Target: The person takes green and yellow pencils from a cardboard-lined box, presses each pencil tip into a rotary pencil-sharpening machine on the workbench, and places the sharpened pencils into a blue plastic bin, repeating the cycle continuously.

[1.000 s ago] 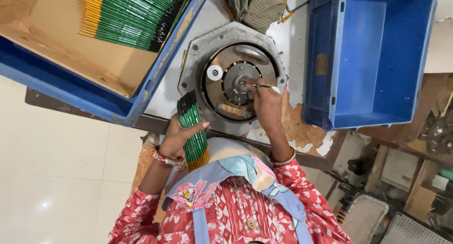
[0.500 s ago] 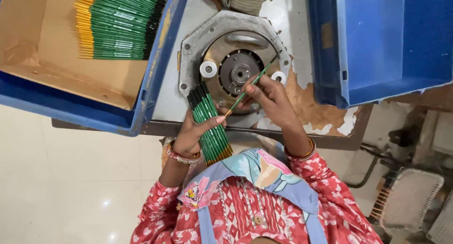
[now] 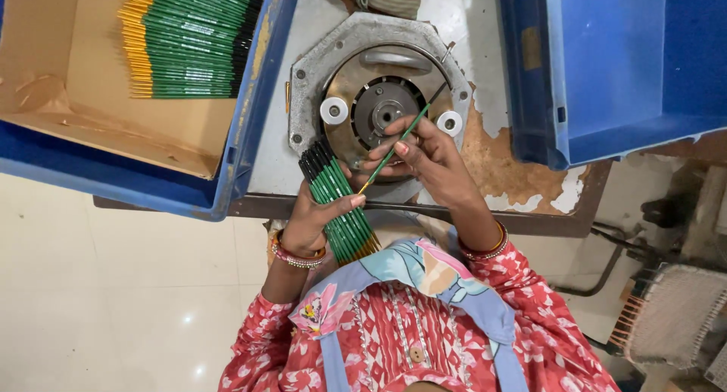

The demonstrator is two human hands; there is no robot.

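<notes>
My left hand (image 3: 318,214) grips a bundle of green pencils (image 3: 337,203) with black tips, held upright-slanted just below the machine. My right hand (image 3: 420,153) pinches a single green pencil (image 3: 401,140) that slants up to the right, its dark tip near the round metal machine head (image 3: 382,108). The machine has a dark central hub and two white rollers (image 3: 334,110) at its sides. Both hands sit at the near edge of the worktable.
A blue crate lined with cardboard (image 3: 91,112) at left holds a stack of green pencils (image 3: 193,40) with yellow ends. Another blue crate (image 3: 628,59) stands at right. The worn table edge (image 3: 530,218) runs below the machine. Wire-mesh items (image 3: 674,316) lie at lower right.
My right hand has drawn the single pencil back from the machine hub and now holds it slanted in front of the machine. The bundle in my left hand has shifted slightly.
</notes>
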